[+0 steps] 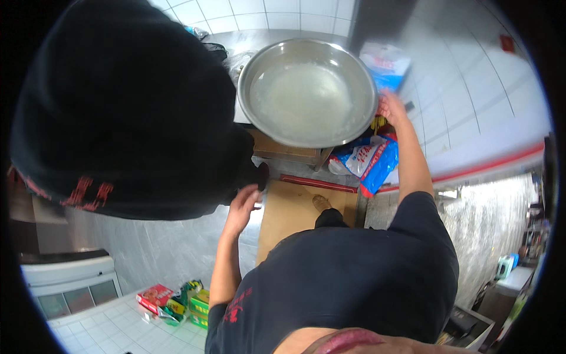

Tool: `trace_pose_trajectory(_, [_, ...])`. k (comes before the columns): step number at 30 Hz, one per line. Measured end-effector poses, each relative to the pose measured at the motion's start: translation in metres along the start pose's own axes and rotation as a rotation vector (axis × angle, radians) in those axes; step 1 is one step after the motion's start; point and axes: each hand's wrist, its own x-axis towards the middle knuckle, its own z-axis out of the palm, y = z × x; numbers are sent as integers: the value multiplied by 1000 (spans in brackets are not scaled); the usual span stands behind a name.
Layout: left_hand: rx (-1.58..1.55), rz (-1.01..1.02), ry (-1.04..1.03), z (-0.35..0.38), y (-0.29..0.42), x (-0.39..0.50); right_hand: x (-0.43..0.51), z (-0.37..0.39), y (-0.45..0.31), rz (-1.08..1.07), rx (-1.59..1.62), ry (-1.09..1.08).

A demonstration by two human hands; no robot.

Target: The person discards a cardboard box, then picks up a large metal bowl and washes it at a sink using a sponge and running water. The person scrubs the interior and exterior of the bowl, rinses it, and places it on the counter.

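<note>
A wide stainless steel basin stands before me, with what looks like pale, cloudy liquid inside. At its right rim is my right hand, fingers slightly curled; whether they grip the rim or only rest by it is unclear. My left hand is lower and to the left, away from the basin. Its fingers are loosely apart and blurred, with nothing visible in them. Close beside that hand is another person in black clothing, whose body covers much of the left side.
Beneath the basin's front edge shows a brown cardboard box. Blue-and-white plastic bags lie at the right, and another bag is behind my right hand. A cardboard sheet covers the floor. Colourful packages are at lower left.
</note>
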Motion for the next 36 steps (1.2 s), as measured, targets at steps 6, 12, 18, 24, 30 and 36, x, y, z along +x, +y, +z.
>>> trace_pose_trajectory(6, [-407, -39, 362, 73, 89, 120, 74, 62, -70, 22, -186, -175])
trace_pose_trajectory(12, [-335, 32, 717, 59, 102, 185, 111, 112, -86, -255, -538, -386])
trace_pose_trajectory(18, [-579, -7, 649, 56, 107, 185, 147, 101, -64, -191, -300, -517])
trace_pose_trajectory(24, [-781, 1, 639, 65, 122, 177, 131, 98, -69, -74, -195, -578])
trace_pose_trajectory(30, [-702, -1, 680, 65, 120, 160, 102, 92, -65, -85, -196, -500])
trace_pose_trajectory(36, [-713, 67, 612, 67, 96, 122, 66, 73, -54, -92, -259, -469])
